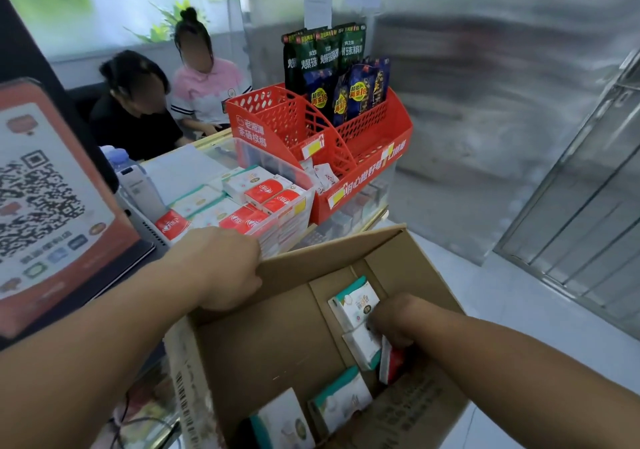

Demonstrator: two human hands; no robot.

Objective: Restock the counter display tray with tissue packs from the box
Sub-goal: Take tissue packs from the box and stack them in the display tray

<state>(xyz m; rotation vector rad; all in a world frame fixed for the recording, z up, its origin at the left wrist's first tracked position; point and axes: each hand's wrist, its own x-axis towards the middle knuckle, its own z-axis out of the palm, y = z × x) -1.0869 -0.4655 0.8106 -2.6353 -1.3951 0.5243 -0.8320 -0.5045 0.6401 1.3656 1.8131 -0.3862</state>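
An open cardboard box point(277, 331) fills the lower middle of the head view. My left hand point(225, 268) grips its far-left flap. My right hand point(394, 320) reaches down inside and closes on a white-and-teal tissue pack point(353, 303); a red-and-white pack point(391, 365) stands just under my wrist. More teal-edged packs point(341, 403) lie at the box's near end. On the counter beyond, a clear display tray point(298, 171) holds several red-and-white and pale tissue packs point(263, 189).
A red plastic display basket point(363, 157) with dark snack bags point(332, 67) stands right of the tray. A QR-code sign point(45, 199) and a card terminal point(138, 185) are at the left. Two seated people point(162, 102) are behind the counter. A glass door point(581, 206) is at right.
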